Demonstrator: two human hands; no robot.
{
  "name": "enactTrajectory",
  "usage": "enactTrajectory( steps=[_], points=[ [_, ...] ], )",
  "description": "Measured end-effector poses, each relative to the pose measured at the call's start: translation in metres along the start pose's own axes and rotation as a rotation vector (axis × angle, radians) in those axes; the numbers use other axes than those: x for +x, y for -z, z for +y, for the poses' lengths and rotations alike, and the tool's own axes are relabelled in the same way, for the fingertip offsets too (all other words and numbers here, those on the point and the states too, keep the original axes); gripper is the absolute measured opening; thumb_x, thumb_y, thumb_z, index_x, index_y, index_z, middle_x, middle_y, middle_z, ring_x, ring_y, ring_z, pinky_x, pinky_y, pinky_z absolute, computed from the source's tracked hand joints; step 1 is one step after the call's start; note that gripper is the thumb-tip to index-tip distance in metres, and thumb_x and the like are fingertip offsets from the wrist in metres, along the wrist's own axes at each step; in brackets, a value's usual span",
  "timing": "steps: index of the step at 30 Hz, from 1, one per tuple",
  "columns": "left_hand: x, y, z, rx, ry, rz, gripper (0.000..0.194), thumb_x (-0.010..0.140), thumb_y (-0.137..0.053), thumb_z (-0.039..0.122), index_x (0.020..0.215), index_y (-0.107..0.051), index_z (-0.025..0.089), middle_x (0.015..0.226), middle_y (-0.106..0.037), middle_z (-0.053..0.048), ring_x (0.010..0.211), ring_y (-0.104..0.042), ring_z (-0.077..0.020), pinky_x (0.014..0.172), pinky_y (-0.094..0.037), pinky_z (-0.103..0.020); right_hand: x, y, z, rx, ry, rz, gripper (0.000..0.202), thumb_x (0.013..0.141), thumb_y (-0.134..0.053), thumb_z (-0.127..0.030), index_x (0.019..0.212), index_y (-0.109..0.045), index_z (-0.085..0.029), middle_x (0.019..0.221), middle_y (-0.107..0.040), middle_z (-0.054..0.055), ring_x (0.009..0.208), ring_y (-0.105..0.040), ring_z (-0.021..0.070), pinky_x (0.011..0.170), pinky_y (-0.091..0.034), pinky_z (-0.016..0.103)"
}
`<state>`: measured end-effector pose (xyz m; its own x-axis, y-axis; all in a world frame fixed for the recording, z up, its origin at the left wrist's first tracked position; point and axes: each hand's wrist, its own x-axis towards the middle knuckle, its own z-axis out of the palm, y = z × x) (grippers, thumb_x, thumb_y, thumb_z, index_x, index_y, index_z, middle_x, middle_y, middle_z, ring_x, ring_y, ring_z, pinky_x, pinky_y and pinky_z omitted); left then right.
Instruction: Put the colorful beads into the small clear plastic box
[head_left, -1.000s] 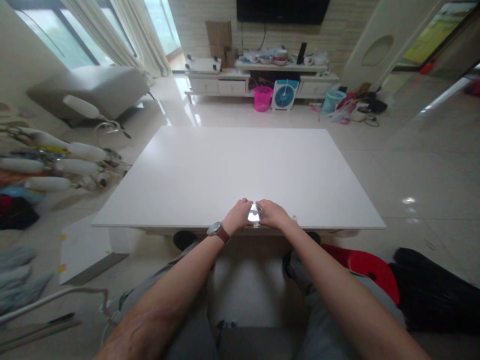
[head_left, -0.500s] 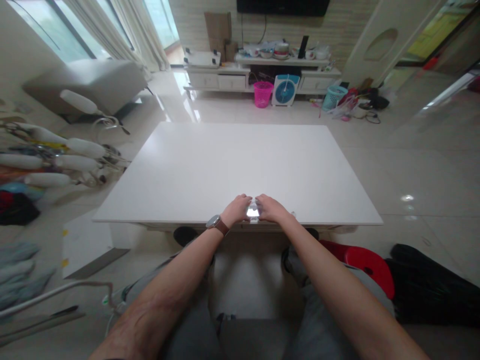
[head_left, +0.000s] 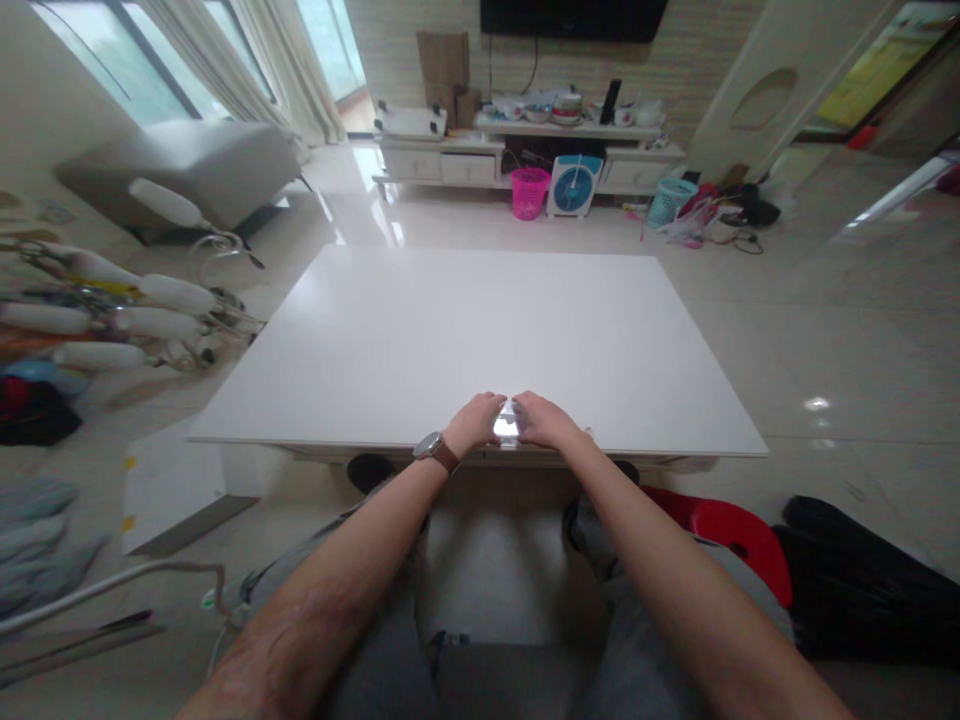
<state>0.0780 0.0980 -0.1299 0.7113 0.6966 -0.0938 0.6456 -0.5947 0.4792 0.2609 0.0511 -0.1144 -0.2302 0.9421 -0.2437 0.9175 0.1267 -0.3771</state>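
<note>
Near the front edge of the white table (head_left: 420, 340), my left hand (head_left: 477, 422) and my right hand (head_left: 540, 420) face each other. Between them is a small shiny object (head_left: 506, 428), bright and see-through or mirror-like; its exact kind I cannot make out. My left fingers curl round its left side, my right fingers round its right side. A watch (head_left: 431, 446) with a brown strap is on my left wrist. Just beyond my right wrist, a tiny pale thing (head_left: 590, 433) shows at the table edge, partly hidden.
A red plastic stool (head_left: 739, 535) and a black bag (head_left: 862, 590) are at my right. White-padded metal equipment (head_left: 176, 293) stands at the left, beside a white box (head_left: 176, 480). Across the floor are a pink basket (head_left: 529, 195), a blue fan (head_left: 574, 187) and a TV cabinet (head_left: 472, 168).
The whole view has shifted slightly as my head tilts. Both hands keep the same hold on the shiny object, at nearly the same spot.
</note>
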Motion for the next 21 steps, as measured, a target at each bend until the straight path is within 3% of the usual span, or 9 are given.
enactTrajectory(
  steps=[8,14,21],
  points=[
    [0.0032,0.0008,-0.0023,0.056,0.016,-0.018,0.073,0.057,-0.093,0.022,0.123,-0.062,0.017,0.116,-0.07,-0.013,0.109,-0.063,-0.0336,0.096,-0.049,-0.042,-0.001,0.0026,-0.007,-0.03,-0.013,0.012,0.041,0.074,-0.076,-0.019,0.111,-0.059,-0.017,0.116,-0.064,0.013,0.099,-0.065,0.0236,0.081,-0.05,0.03],
    [0.0022,0.0012,-0.0047,0.069,0.049,-0.012,0.081,0.056,-0.095,0.026,0.128,-0.06,0.016,0.116,-0.069,-0.014,0.11,-0.062,-0.0335,0.099,-0.047,-0.041,0.0003,0.0013,-0.007,-0.013,-0.01,0.009,0.049,0.072,-0.079,-0.021,0.116,-0.059,-0.017,0.121,-0.062,0.012,0.104,-0.065,0.0245,0.085,-0.05,0.031],
    [-0.0006,0.0001,-0.0059,0.044,0.059,0.002,0.072,0.057,-0.094,0.021,0.122,-0.063,0.018,0.113,-0.064,-0.011,0.108,-0.058,-0.0293,0.094,-0.049,-0.039,0.0029,0.0014,-0.0071,-0.004,-0.019,-0.005,0.049,0.073,-0.081,-0.02,0.117,-0.061,-0.017,0.12,-0.064,0.013,0.106,-0.066,0.0248,0.089,-0.05,0.031]
  ],
)
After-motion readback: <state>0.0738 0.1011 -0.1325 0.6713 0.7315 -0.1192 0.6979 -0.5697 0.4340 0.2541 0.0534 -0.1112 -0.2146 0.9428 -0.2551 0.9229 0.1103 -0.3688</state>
